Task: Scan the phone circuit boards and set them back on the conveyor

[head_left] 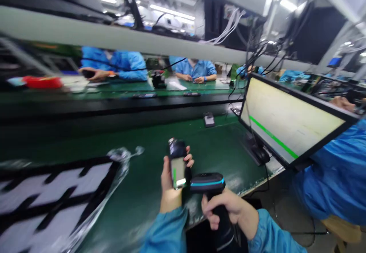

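2 hands busy: left hand [168,182] fingers grasp dark phone [177,164], screen lit; right hand [228,209] fingers clench black scanner [208,184].

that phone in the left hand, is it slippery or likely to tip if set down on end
The phone looks like a stiff, flat slab with a glossy lit face, so probably slippery; the left hand wraps its edges. It is tall and thin, so it would likely topple on end and sit stable lying flat on the green table.

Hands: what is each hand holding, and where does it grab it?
The left hand holds a phone by its long side edges. The right hand grips a barcode scanner by the handle, below its head.
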`<state>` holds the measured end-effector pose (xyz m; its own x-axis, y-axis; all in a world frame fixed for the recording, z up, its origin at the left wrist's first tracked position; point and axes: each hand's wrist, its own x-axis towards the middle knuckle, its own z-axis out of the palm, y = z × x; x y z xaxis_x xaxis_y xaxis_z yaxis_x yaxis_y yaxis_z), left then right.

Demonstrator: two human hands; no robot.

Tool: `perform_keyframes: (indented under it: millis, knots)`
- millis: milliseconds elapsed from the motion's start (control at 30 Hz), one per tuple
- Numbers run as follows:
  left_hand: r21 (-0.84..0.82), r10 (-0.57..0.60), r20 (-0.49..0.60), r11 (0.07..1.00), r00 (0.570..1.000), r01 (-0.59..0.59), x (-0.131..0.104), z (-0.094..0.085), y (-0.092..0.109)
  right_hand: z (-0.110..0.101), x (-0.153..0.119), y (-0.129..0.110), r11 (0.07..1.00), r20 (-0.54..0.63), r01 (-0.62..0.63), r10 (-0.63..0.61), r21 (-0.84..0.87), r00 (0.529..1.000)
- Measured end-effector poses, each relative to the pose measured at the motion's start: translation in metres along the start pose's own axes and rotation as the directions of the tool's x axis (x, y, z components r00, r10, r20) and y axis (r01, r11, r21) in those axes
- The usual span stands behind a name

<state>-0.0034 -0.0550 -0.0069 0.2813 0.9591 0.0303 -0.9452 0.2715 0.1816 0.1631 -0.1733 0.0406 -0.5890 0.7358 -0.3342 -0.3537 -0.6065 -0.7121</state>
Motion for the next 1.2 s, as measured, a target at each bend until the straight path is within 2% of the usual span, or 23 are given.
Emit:
perform_keyframes:
  millis: [100, 267, 333, 500, 600, 700, 767, 833, 900, 967, 1033, 1100, 1200]
  knots:
    - [0.022, -0.001, -0.051, 1.000, 0.999, 0.002, 0.002, 0.007, -0.003, 0.005, 0.000, -0.003, 0.999, -0.001, 0.034, -0.034, -0.008, 0.999]
    - [0.060, -0.006, -0.148, 0.998, 0.989, 0.015, 0.016, -0.004, -0.003, 0.001, 0.004, 0.000, 1.000, 0.011, 0.010, -0.010, -0.003, 1.000]
    - [0.058, -0.026, -0.133, 0.998, 0.991, 0.034, 0.019, -0.010, -0.003, -0.001, 0.003, 0.003, 1.000, -0.007, 0.005, -0.005, -0.002, 1.000]
    - [0.039, -0.085, 0.005, 0.996, 0.996, 0.085, 0.024, -0.018, -0.002, -0.007, 0.001, 0.007, 0.999, 0.006, 0.041, -0.041, 0.021, 0.999]
    - [0.044, -0.108, 0.011, 0.993, 0.994, 0.107, 0.024, -0.018, -0.001, -0.009, 0.000, 0.007, 0.999, 0.022, 0.034, -0.035, 0.040, 0.999]
    - [0.121, -0.132, -0.040, 0.983, 0.990, 0.136, 0.023, -0.017, 0.002, -0.012, -0.004, 0.006, 0.999, 0.029, 0.046, -0.046, 0.013, 0.999]
    - [0.268, -0.098, -0.121, 0.955, 0.988, 0.128, 0.022, -0.019, 0.004, -0.013, -0.007, 0.004, 0.992, 0.015, 0.066, -0.065, -0.105, 0.998]
    - [0.487, 0.021, -0.212, 0.869, 0.977, 0.087, 0.020, -0.021, 0.004, -0.012, -0.008, 0.001, 0.946, -0.034, 0.101, -0.117, -0.307, 0.993]
    - [0.721, 0.233, -0.241, 0.693, 0.942, 0.013, 0.018, -0.024, 0.004, -0.007, -0.005, -0.003, 0.851, -0.116, 0.132, -0.220, -0.508, 0.969]
    - [0.888, 0.423, -0.167, 0.457, 0.891, -0.050, 0.016, -0.026, 0.004, -0.001, 0.004, -0.005, 0.736, -0.176, 0.150, -0.346, -0.660, 0.921]
    - [0.961, 0.512, -0.084, 0.269, 0.855, -0.067, 0.014, -0.026, 0.002, 0.003, 0.016, -0.005, 0.635, -0.197, 0.148, -0.440, -0.758, 0.876]
    - [0.981, 0.526, -0.055, 0.187, 0.849, -0.053, 0.013, -0.025, 0.001, 0.003, 0.028, -0.002, 0.578, -0.207, 0.127, -0.476, -0.806, 0.854]
    - [0.989, 0.536, -0.066, 0.145, 0.841, -0.015, 0.013, -0.024, -0.001, 0.000, 0.041, 0.004, 0.571, -0.238, 0.092, -0.477, -0.816, 0.846]
